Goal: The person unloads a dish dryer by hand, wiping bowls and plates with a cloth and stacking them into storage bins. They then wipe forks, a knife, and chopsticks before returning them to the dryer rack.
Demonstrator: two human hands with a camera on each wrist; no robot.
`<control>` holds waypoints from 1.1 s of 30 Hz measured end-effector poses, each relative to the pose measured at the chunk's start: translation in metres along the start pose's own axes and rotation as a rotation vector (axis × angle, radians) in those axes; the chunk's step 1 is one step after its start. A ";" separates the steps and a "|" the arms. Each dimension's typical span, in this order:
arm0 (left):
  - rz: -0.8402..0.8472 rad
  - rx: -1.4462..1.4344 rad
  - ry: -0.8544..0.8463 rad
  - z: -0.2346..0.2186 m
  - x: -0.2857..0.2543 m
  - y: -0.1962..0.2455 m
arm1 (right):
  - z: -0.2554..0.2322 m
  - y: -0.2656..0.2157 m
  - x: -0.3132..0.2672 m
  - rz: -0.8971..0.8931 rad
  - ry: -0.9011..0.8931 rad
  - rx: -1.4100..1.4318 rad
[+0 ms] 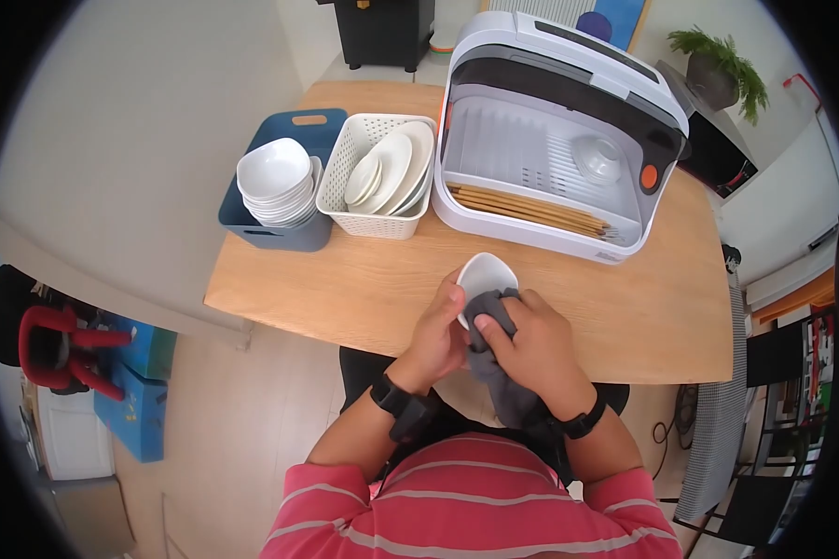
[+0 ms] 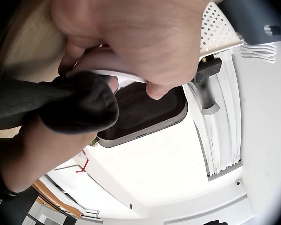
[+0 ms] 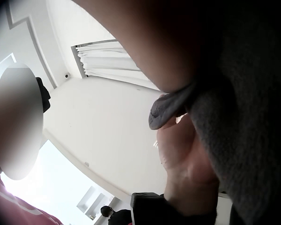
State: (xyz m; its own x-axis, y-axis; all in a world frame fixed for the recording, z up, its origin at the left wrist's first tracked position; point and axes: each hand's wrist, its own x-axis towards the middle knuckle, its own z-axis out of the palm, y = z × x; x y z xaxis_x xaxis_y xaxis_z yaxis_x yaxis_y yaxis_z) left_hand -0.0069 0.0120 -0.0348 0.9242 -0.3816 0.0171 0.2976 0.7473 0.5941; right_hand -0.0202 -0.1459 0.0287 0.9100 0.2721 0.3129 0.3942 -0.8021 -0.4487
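A white bowl (image 1: 487, 277) is held over the table's near edge, tilted, in the left hand (image 1: 435, 328), whose fingers and thumb grip its left side. The right hand (image 1: 533, 340) holds a dark grey cloth (image 1: 494, 315) and presses it against the bowl's near right part; the cloth's loose end hangs down towards the lap. In the left wrist view the left hand (image 2: 131, 37) grips the bowl's rim and the cloth (image 2: 79, 103) bunches beside it. The right wrist view shows the cloth (image 3: 243, 117) close up, with the left hand (image 3: 182, 150) behind it.
On the wooden table (image 1: 625, 321), a blue basket (image 1: 275, 238) holds stacked white bowls (image 1: 275, 172). Beside it a white basket (image 1: 375, 224) holds plates (image 1: 391, 168). An open white dish cabinet (image 1: 531, 244) at the back holds chopsticks (image 1: 522, 207) and a clear bowl (image 1: 598, 158).
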 end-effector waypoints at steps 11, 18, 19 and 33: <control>0.038 -0.039 0.024 0.005 -0.001 0.007 | -0.048 0.059 -0.021 -0.126 0.076 -0.224; -0.051 0.110 -0.043 0.021 0.002 0.012 | -0.087 0.149 -0.082 0.173 0.526 -0.451; -0.070 0.125 -0.062 0.031 0.010 0.017 | -0.084 0.154 -0.092 0.197 0.545 -0.453; 0.391 1.997 -0.463 0.152 0.295 0.028 | -0.073 0.166 -0.125 0.297 0.636 -0.189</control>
State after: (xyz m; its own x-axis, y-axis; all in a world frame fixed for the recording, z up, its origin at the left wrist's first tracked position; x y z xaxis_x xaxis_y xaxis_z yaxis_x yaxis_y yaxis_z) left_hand 0.2376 -0.1624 0.1086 0.6515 -0.6995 0.2935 -0.7531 -0.5498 0.3613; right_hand -0.0783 -0.3517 -0.0241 0.7012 -0.2875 0.6524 0.0606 -0.8877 -0.4564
